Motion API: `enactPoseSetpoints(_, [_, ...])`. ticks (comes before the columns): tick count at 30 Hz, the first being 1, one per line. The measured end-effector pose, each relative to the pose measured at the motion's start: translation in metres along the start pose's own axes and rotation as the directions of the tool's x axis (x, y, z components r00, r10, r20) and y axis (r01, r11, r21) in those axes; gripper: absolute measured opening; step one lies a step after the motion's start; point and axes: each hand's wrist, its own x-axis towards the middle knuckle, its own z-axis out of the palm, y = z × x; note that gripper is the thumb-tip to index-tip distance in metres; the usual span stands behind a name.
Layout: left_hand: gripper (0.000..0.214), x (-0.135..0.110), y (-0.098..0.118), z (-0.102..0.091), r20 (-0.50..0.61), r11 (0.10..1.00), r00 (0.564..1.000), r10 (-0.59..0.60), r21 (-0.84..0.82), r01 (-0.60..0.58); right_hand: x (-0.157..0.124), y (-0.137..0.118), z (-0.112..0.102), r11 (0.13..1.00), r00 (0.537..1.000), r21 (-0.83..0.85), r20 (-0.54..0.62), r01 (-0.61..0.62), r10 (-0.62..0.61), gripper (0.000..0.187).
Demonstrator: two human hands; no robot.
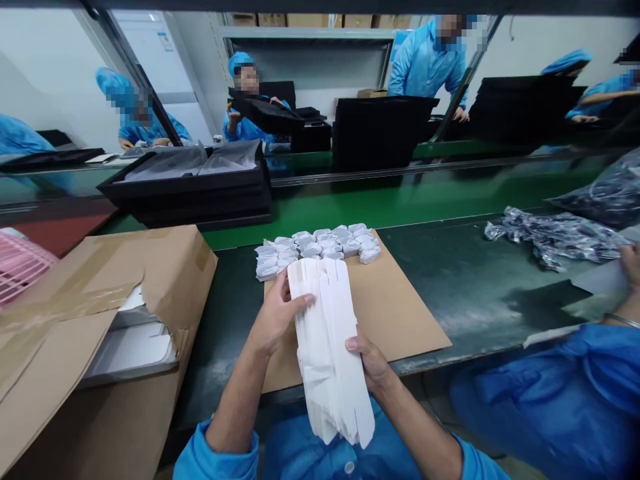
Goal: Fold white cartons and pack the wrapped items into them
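A stack of long white flat card strips (pixel 330 340) is held upright-tilted over a brown cardboard sheet (pixel 395 313). My left hand (pixel 277 320) grips the stack's left edge near the top, fingers curled onto its face. My right hand (pixel 370 363) holds the stack from the right side and underneath, thumb on the front. Beyond the stack, several small folded white pieces (pixel 315 247) lie in rows at the far edge of the cardboard sheet.
An open cardboard box (pixel 100 320) with white sheets sits at left, a pink basket (pixel 20 267) beyond it. Black trays (pixel 195 190) stand on the green conveyor (pixel 400 197). Plastic-wrapped parts (pixel 555 237) lie right. A co-worker's blue sleeve (pixel 565 393) is close right; other people work opposite.
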Motion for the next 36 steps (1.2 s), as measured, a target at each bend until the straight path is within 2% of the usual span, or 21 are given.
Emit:
enactPoseSetpoints(4, [0.058, -0.003, -0.01, -0.001, -0.035, 1.0, 0.999, 0.019, 0.008, -0.019, -0.001, 0.005, 0.001, 0.997, 0.998, 0.047, -0.007, -0.06, 0.06, 0.048])
enactPoseSetpoints(7, [0.058, -0.006, -0.017, -0.006, -0.077, 0.999, 0.997, 0.014, -0.03, -0.017, -0.003, 0.006, 0.005, 0.992, 0.994, 0.076, -0.032, -0.104, 0.106, 0.05])
enactPoseSetpoints(12, [0.063, -0.012, -0.027, -0.01, -0.204, 0.993, 0.979, -0.029, -0.121, 0.004, -0.004, 0.008, 0.012, 0.994, 0.982, 0.093, -0.175, -0.052, 0.068, 0.046])
enactPoseSetpoints(18, [0.076, -0.021, -0.034, -0.007, -0.344, 0.985, 0.939, -0.018, -0.17, -0.043, -0.002, 0.006, 0.017, 0.998, 0.98, 0.056, -0.197, -0.006, 0.017, 0.048])
enactPoseSetpoints(22, [0.08, -0.024, -0.033, -0.007, -0.35, 0.986, 0.936, -0.019, -0.164, -0.041, -0.003, 0.006, 0.017, 0.999, 0.983, 0.053, -0.181, 0.004, 0.005, 0.051])
enactPoseSetpoints(28, [0.069, -0.031, -0.034, -0.009, -0.361, 0.977, 0.932, -0.011, -0.203, -0.067, -0.005, 0.011, 0.01, 0.991, 0.963, 0.132, -0.262, -0.031, 0.065, 0.044])
enactPoseSetpoints(36, [0.071, -0.032, -0.036, -0.012, -0.429, 0.978, 0.903, -0.034, -0.199, -0.058, -0.002, 0.009, 0.008, 0.987, 0.952, 0.146, -0.287, -0.065, 0.105, 0.036])
